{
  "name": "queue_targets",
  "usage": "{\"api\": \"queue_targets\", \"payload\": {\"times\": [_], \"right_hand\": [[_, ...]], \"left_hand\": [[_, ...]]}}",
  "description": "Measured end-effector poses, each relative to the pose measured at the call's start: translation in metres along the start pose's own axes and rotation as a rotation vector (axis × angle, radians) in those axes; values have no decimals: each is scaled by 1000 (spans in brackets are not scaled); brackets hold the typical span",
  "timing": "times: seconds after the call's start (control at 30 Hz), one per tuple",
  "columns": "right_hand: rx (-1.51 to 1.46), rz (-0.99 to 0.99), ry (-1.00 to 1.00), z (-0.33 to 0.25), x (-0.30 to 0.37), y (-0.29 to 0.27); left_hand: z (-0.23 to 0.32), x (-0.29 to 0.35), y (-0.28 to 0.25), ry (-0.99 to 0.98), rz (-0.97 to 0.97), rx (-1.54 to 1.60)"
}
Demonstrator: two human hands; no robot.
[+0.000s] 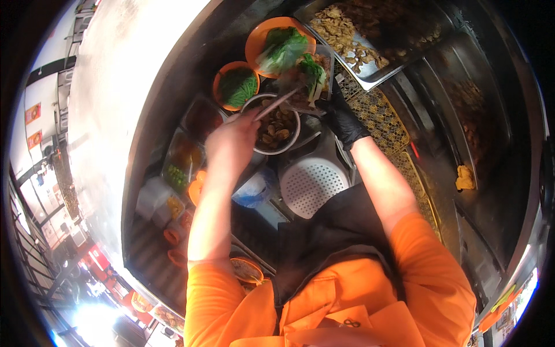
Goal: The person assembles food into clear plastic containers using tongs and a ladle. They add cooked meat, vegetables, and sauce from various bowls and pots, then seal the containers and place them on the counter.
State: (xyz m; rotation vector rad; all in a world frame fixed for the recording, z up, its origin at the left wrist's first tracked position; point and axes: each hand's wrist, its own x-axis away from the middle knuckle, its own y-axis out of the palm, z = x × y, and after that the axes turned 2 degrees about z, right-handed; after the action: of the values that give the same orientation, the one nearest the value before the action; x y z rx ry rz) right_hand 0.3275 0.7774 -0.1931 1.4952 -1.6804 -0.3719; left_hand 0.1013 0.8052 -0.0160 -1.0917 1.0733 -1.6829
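My bare left hand [234,139] is closed around a long, thin utensil that looks like a pair of chopsticks [276,105]. Its far end reaches the cooked leafy greens [313,72], slightly blurred by motion. These greens sit in or over a clear plastic container [327,59] with brownish food inside. My right hand [345,121], in a black glove, grips the container's near edge; its fingertips are partly hidden. Beneath the utensil stands a round white-rimmed pot [280,152] of brown, round-looking food pieces [276,132].
Two orange bowls, one large [254,43] and one smaller [219,87], hold greens at the far side. A metal tray [370,81] of chopped food lies far right. Nearer are a perforated steel strainer [314,184], a yellow patterned mat [378,118] and sauce containers [185,151] at left.
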Motion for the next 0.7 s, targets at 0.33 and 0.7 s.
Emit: {"api": "queue_targets", "payload": {"times": [0.33, 0.7], "right_hand": [[38, 116, 45, -14, 34, -13], [-150, 55, 0, 1, 65, -47]], "left_hand": [[-72, -91, 27, -220, 5, -216], [-31, -140, 57, -242, -235, -358]]}}
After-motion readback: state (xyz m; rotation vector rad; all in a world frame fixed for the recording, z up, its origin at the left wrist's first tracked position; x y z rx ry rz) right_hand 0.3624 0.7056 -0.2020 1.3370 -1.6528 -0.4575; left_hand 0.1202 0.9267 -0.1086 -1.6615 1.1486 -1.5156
